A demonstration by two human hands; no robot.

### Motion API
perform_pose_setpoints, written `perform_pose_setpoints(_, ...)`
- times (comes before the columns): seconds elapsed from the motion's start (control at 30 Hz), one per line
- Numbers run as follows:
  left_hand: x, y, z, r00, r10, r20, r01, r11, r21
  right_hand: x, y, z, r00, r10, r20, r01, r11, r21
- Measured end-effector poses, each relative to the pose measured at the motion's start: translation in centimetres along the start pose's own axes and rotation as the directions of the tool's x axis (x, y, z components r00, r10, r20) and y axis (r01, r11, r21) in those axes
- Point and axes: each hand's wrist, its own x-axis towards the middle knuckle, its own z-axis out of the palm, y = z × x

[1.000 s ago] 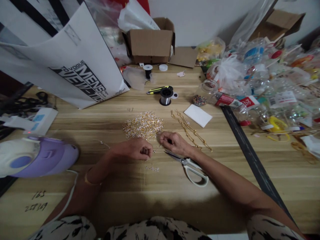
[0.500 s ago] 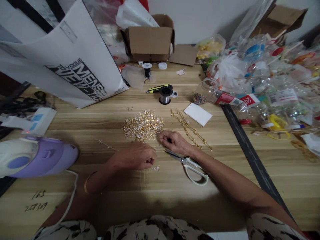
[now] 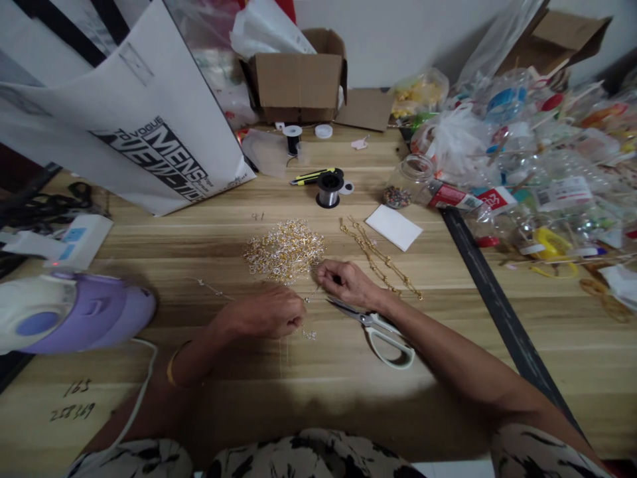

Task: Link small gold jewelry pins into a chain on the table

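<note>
My left hand (image 3: pixel 276 312) is closed, its fingers pinched on a thin beaded thread (image 3: pixel 213 290). One end with small clear beads trails out to the left on the table, and fine ends hang below the hand. My right hand (image 3: pixel 347 280) is curled shut just to the right, pinching the same strand. Between the two hands a small bead shows on it; the fingertips are largely hidden. A heap of gold and silver beads (image 3: pixel 286 249) lies right beyond my hands. Several tiny clear beads (image 3: pixel 309 335) are scattered nearer me. Scissors (image 3: pixel 371 320) with pale handles lie partly open beside my right forearm.
Gold bead chains (image 3: pixel 371 252) lie right of the heap, near a white card (image 3: pixel 394 228). Behind stand a thread spool (image 3: pixel 329 191), a yellow-black cutter (image 3: pixel 311 178) and a bead jar (image 3: pixel 403 189). A purple appliance (image 3: pixel 107 309) sits left; bagged bottles (image 3: pixel 522 159) crowd the right.
My left hand has shifted slightly left, away from my right hand. A small bead on the strand now shows in the widened gap. My right hand has barely moved.
</note>
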Motion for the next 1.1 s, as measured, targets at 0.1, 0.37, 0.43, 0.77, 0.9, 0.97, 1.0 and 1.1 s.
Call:
perform_pose_setpoints(0.1, -0.1, -0.1, -0.1, 1.000, 0.001, -0.018, -0.002, 1.000, -0.031, 0.0, 0.0, 0.0, 1.000, -0.001, 0.000, 0.001, 1.000, 0.012)
perform_pose_setpoints(0.37, 1.1, 0.7, 1.1, 0.998, 0.068, -0.015, -0.068, 0.998, 0.016, 0.0, 0.1, 0.1, 1.000, -0.005, -0.008, 0.005, 1.000, -0.005)
perform_pose_setpoints(0.43, 1.2, 0.7, 1.2, 0.997, 0.071, -0.024, -0.070, 0.997, 0.042, 0.0, 0.0, 0.0, 1.000, -0.007, -0.004, 0.006, 1.000, -0.007)
perform_pose_setpoints(0.77, 0.4, 0.5, 0.6, 0.994, 0.103, -0.045, -0.102, 0.994, 0.026, 0.0, 0.1, 0.0, 1.000, 0.000, 0.001, 0.000, 1.000, 0.009)
perform_pose_setpoints(0.9, 0.1, 0.1, -0.3, 0.989, 0.127, -0.076, -0.132, 0.990, -0.057, 0.0, 0.0, 0.0, 1.000, 0.000, 0.000, 0.000, 1.000, 0.013)
perform_pose_setpoints(0.97, 0.1, -0.1, -0.6, 0.991, 0.106, -0.076, -0.112, 0.990, -0.084, 0.0, -0.1, 0.0, 1.000, 0.003, 0.000, -0.003, 1.000, 0.017)
perform_pose_setpoints(1.0, 0.1, -0.2, -0.7, 0.993, 0.095, -0.070, -0.101, 0.990, -0.094, 0.0, -0.1, 0.0, 1.000, 0.002, 0.000, -0.002, 1.000, 0.019)
perform_pose_setpoints(1.1, 0.3, 0.0, -0.7, 0.995, 0.095, -0.031, -0.098, 0.990, -0.100, 0.0, -0.1, -0.1, 1.000, -0.002, -0.003, 0.002, 1.000, 0.015)
